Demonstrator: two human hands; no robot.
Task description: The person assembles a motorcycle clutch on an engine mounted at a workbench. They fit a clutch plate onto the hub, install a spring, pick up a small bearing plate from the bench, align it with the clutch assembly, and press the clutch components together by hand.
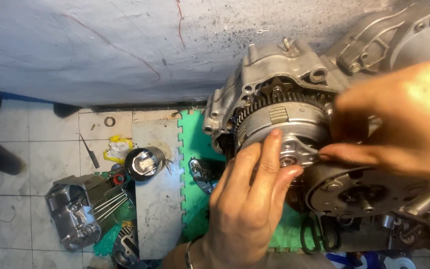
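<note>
White floor tiles and a green foam mat (195,164) lie under an open engine (294,65), and the round clutch (284,134) already sits in it, with its side cover (73,211) off, well away from the fingers. Its flat face points at the camera, so its axle runs toward us. The left hand (247,199) presses spread fingers (269,149) on its front, and the right hand (404,119) pinches its right edge.
</note>
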